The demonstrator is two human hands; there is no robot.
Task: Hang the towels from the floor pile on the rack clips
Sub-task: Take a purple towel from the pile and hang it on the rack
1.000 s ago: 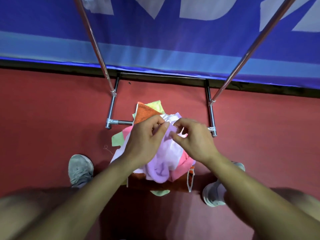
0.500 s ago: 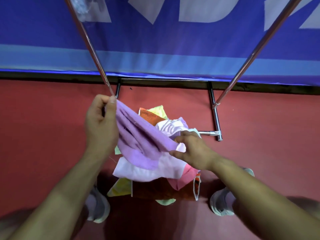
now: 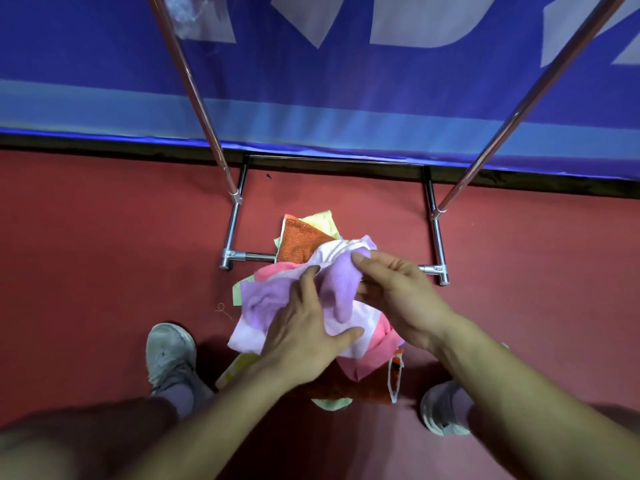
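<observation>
A blue banner with pale lettering fills the top of the view, and below it the red floor spreads wide. Standing on that floor is the metal rack, its two shiny uprights slanting up and outward, its base bars framing the far end of the towel pile. The pile sits between the rack's feet and the person's two grey shoes, orange, yellow-green and pink cloths fanned out underneath. On top of it all, a lilac towel is bunched up, and both hands are on it. The left hand lies across the near part of the cloth, fingers spread and pressing into the folds, thumb out to the side, more gathering than pinching. The right hand comes in from the other side, thumb on top of the lilac towel's raised fold, fingers curled beneath it, so the fold is grasped. No clips show; the top of the rack is out of frame.
</observation>
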